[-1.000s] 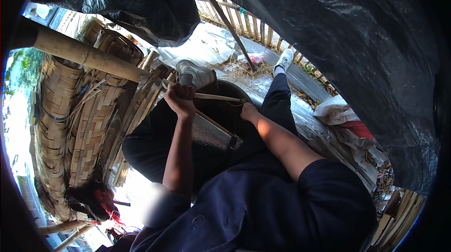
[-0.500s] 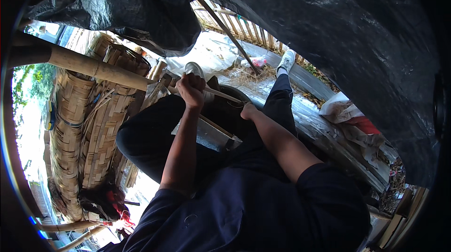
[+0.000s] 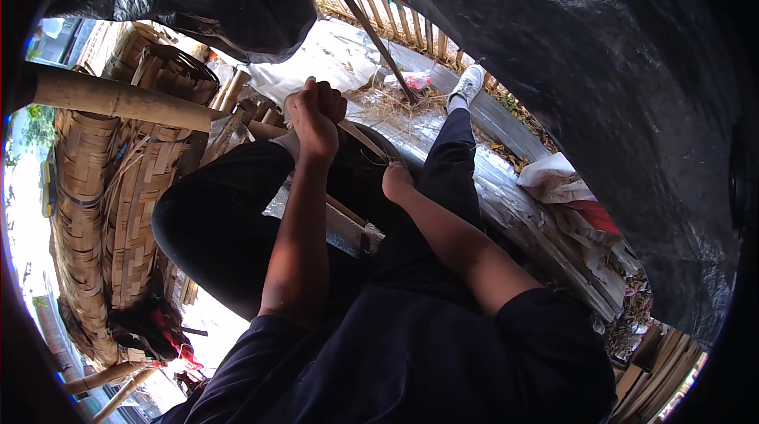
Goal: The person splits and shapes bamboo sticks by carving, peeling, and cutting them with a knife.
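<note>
A pale flat bamboo strip [image 3: 362, 138] slants between my two hands above my lap. My left hand [image 3: 318, 117] is closed in a fist round its upper left end, thumb side up. At the lower right end, my right hand [image 3: 398, 182] is closed against the strip, its fingertips mostly hidden. A thin curled fibre [image 3: 371, 158] stands off the strip beside that hand. Below the hands, between my dark-trousered legs, lies a grey board-like piece [image 3: 346, 228] with a wooden edge, partly covered by my left forearm.
Rolled woven bamboo mats [image 3: 130, 218] stand at the left, behind a thick bamboo pole [image 3: 118, 100]. Black plastic sheeting [image 3: 617, 92] hangs over the top and right. A thin slanting stick [image 3: 364, 24] rises ahead. A white sack [image 3: 553, 175] lies at the right.
My left hand has moved farther from me and the strip now slants more steeply. My right hand has come slightly nearer. The whole view has shifted a little.
</note>
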Tool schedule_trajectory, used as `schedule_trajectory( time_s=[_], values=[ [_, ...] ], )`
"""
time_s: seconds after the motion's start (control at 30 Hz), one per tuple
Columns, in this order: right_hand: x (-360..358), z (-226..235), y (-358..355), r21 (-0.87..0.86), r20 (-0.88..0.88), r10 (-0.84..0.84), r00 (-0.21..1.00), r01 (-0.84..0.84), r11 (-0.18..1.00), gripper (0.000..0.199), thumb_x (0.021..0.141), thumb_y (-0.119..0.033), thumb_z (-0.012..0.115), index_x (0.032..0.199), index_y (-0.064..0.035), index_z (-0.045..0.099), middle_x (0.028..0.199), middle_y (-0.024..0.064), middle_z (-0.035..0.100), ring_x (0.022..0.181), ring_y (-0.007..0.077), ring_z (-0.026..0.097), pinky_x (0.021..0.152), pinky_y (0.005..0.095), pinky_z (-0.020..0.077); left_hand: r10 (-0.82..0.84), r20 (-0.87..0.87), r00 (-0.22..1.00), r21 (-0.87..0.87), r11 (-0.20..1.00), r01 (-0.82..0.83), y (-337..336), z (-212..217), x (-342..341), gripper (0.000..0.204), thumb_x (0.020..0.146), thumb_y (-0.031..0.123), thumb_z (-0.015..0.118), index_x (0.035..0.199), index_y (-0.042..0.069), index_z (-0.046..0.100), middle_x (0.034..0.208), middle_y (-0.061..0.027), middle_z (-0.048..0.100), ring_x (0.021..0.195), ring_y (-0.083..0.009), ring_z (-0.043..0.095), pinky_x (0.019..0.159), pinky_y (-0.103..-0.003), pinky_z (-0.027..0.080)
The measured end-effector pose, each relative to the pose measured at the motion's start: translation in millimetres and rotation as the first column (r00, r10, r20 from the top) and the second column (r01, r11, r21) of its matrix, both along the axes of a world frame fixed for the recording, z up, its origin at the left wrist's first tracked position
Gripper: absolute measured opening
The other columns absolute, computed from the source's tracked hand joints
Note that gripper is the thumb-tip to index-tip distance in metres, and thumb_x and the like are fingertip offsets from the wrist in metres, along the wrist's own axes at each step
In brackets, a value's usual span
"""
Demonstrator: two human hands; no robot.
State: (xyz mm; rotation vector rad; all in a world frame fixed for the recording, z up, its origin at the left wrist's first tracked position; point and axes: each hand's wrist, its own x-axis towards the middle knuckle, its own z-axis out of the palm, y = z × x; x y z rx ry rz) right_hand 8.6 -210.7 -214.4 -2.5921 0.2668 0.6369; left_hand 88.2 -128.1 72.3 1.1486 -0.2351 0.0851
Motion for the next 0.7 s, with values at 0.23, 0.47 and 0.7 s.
schedule_trajectory(
  time_s=[0.23, 0.47, 0.7],
  values=[
    [-4, 5, 9, 0.059, -0.04, -0.044, 0.998, 0.046, 0.997, 0.019, 0.096, -0.011, 0.041, 0.101, 0.0012, 0.054, 0.097, 0.0211, 0.068, 0.092, 0.0328, 0.069, 0.075, 0.0426, 0.058, 0.062, -0.033, 0.998, -0.019, 0.998, -0.062, 15, -2, 10, 0.048, 0.101, 0.029, 0.035, 0.057, 0.01, 0.026, 0.052, 0.0019, 0.022, 0.044, -0.0084, 0.019, 0.042, -0.028, 0.016],
    [10, 0, 0, 0.125, -0.003, 0.019, 1.0, -0.019, 0.992, 0.016, 0.093, -0.008, 0.044, 0.101, 0.0029, 0.052, 0.098, 0.0252, 0.066, 0.093, 0.0377, 0.067, 0.078, 0.0445, 0.0563, 0.045, 0.003, 0.999, -0.034, 0.998, -0.045, 19, 0, 10, 0.048, 0.102, 0.026, 0.034, 0.058, 0.009, 0.027, 0.052, 0.0017, 0.024, 0.043, -0.0084, 0.021, 0.042, -0.027, 0.018],
    [12, -6, 2, 0.102, 0.044, 0.047, 0.998, -0.052, 0.993, 0.015, 0.091, -0.006, 0.045, 0.101, 0.003, 0.051, 0.097, 0.0266, 0.066, 0.094, 0.0377, 0.067, 0.078, 0.045, 0.0561, 0.08, 0.006, 0.997, -0.049, 0.996, -0.08, 25, 1, 9, 0.046, 0.1, 0.025, 0.035, 0.057, 0.01, 0.027, 0.051, 0.002, 0.025, 0.043, -0.0078, 0.02, 0.042, -0.028, 0.017]
  ],
)
